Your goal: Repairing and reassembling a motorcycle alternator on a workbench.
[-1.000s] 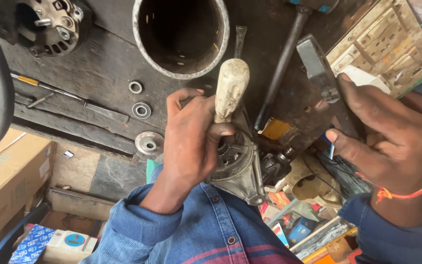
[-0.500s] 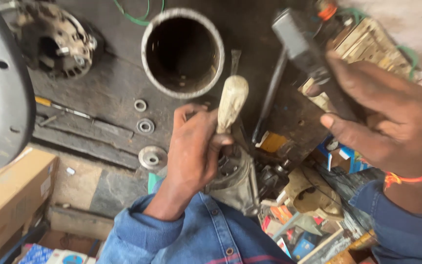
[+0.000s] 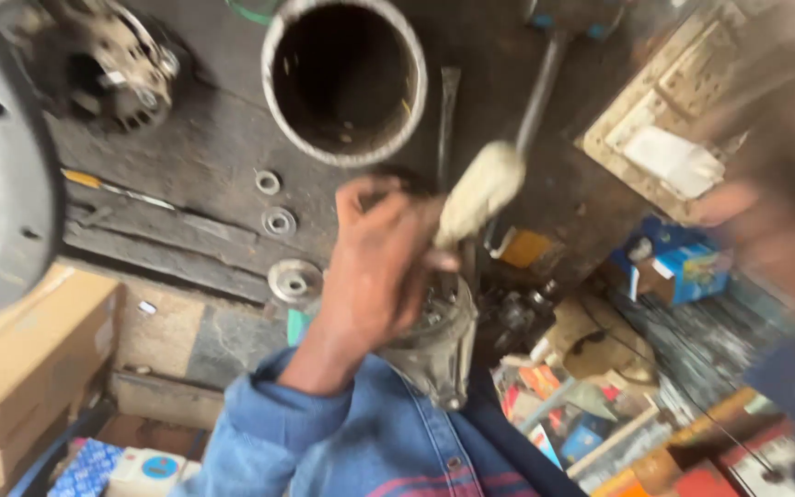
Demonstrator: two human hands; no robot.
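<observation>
Washers (image 3: 278, 221) and a wide pipe (image 3: 344, 78) crowd the tabletop (image 3: 195, 156) left of the left hand (image 3: 379, 267); boxes (image 3: 683, 267) clutter the right.

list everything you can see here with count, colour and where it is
tool handle: 1, cream, centre, gripped near its lower end
metal housing: 1, grey, under the handle, against the person's front
wide pipe: 1, grey rim, dark inside, top centre on the bench
washers: 3, silver, left of the gripping hand
long metal bar: 1, dark, leaning above the handle
round motor part: 1, grey, top left
cardboard boxes: 2 at least, brown, lower left
blue box: 1, right side among clutter
denim sleeve: 1, blue, bottom centre
left hand: around the tool handle
right hand: blurred, right edge, cannot tell what it holds
</observation>
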